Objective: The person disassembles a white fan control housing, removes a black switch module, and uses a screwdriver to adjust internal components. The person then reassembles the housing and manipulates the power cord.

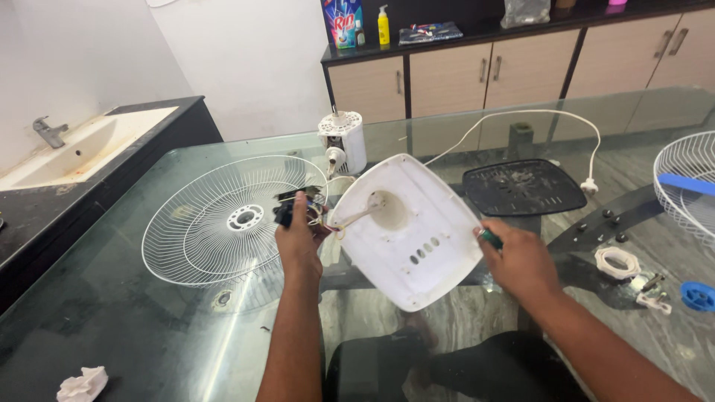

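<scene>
Two wire fan guards, one white base cover and one black plate are lying on the glass table. Left hand is gripping a black switch block; right hand is closing around a green-handled screwdriver at the cover's edge.

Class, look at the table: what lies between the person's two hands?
In the head view, the white fan base lies between the left hand and right hand.
</scene>
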